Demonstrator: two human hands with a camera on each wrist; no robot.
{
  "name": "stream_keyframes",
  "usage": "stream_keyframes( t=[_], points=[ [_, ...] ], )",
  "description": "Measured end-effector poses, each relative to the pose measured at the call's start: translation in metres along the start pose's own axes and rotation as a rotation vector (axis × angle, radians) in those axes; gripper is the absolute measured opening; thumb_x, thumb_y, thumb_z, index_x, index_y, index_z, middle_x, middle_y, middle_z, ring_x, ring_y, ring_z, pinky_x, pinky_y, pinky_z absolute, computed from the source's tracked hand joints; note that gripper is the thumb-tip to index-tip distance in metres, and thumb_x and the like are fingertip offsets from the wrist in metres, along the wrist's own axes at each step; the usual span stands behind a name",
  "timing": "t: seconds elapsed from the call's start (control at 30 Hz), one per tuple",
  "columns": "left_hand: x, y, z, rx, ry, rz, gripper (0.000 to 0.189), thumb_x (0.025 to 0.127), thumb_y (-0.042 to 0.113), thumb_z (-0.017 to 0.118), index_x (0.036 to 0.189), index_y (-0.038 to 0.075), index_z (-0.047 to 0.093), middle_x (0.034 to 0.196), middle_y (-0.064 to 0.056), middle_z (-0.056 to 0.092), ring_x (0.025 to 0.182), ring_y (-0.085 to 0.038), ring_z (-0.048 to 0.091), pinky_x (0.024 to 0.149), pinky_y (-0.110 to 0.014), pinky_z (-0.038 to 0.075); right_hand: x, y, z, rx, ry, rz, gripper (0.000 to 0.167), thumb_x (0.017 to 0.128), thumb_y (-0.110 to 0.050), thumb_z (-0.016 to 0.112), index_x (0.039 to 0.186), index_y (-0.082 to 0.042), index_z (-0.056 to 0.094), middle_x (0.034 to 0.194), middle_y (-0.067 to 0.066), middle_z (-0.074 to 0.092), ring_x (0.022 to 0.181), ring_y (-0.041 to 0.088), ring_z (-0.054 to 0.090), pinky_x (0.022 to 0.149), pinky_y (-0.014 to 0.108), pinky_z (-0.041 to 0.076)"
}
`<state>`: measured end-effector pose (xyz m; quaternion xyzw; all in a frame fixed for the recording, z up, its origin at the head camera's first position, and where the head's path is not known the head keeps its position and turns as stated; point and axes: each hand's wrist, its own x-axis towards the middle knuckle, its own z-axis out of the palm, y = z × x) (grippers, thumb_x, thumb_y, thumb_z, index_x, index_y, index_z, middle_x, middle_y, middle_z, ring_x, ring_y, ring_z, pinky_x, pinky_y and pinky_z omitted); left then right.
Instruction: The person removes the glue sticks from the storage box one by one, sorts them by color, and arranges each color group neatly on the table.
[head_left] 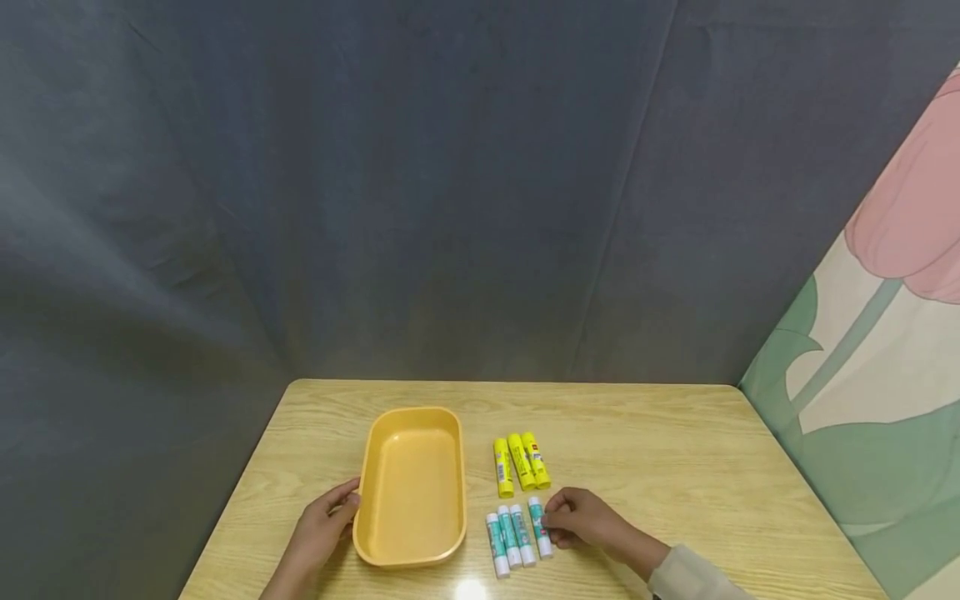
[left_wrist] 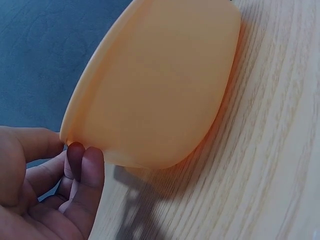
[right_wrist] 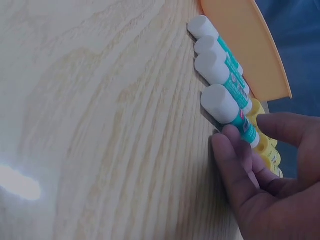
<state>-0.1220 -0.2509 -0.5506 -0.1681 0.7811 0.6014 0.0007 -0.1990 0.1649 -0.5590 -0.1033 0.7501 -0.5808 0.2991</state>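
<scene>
The orange plastic tray (head_left: 409,500) sits on the table, its inside bare. My left hand (head_left: 322,525) holds its left rim, the fingers bent at the edge in the left wrist view. Right of the tray, several teal-and-white glue sticks lie side by side. My right hand (head_left: 588,523) is at the rightmost teal glue stick (head_left: 540,528), which lies slightly apart from the others. In the right wrist view, the fingertips (right_wrist: 227,142) touch or nearly touch this glue stick (right_wrist: 221,104), while the thumb stands apart from the fingers.
Three yellow glue sticks (head_left: 521,462) lie behind the teal ones. The wooden table (head_left: 675,467) ends at a dark curtain (head_left: 465,208) at the back. A tulip-patterned cloth (head_left: 885,400) hangs on the right.
</scene>
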Motion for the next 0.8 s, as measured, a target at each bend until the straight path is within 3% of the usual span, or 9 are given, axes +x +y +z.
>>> stream_keyframes(
  t=[0.3,0.53,0.67,0.8],
  points=[
    [0.003,-0.002,-0.003,0.002,0.009,0.033,0.046,0.099,0.028,0.059,0.137,0.003,0.054,0.119,-0.013,0.059,0.104,-0.024,0.064,0.078,-0.031,0.059,0.002,0.0,-0.007,0.013,-0.071,-0.029,0.031,0.098,-0.019,0.061,0.113,0.007,0.052,0.097,0.014,0.062,0.087,0.022,0.065,0.08,0.037,0.059],
    [0.004,-0.004,-0.002,0.006,0.014,0.006,0.046,0.099,0.031,0.058,0.136,0.003,0.055,0.119,-0.013,0.057,0.104,-0.022,0.063,0.079,-0.031,0.059,0.0,0.0,-0.006,0.0,-0.088,-0.03,0.029,0.098,-0.018,0.06,0.112,0.007,0.053,0.098,0.014,0.063,0.089,0.024,0.065,0.08,0.038,0.059],
    [0.003,-0.005,-0.004,0.012,0.014,-0.005,0.048,0.1,0.032,0.057,0.138,0.004,0.052,0.115,-0.012,0.057,0.097,-0.02,0.063,0.077,-0.032,0.059,-0.001,-0.006,-0.012,-0.085,-0.106,-0.066,0.027,0.1,-0.02,0.056,0.11,0.005,0.055,0.099,0.014,0.061,0.089,0.025,0.064,0.079,0.039,0.059],
    [0.0,0.008,-0.018,0.076,0.037,0.049,0.054,0.102,0.038,0.05,0.144,0.003,0.043,0.119,-0.017,0.056,0.096,-0.023,0.061,0.079,-0.035,0.058,-0.001,-0.028,-0.03,-0.213,-0.074,-0.16,0.027,0.103,-0.022,0.05,0.11,0.003,0.057,0.101,0.015,0.06,0.091,0.03,0.063,0.078,0.043,0.058]
  ],
)
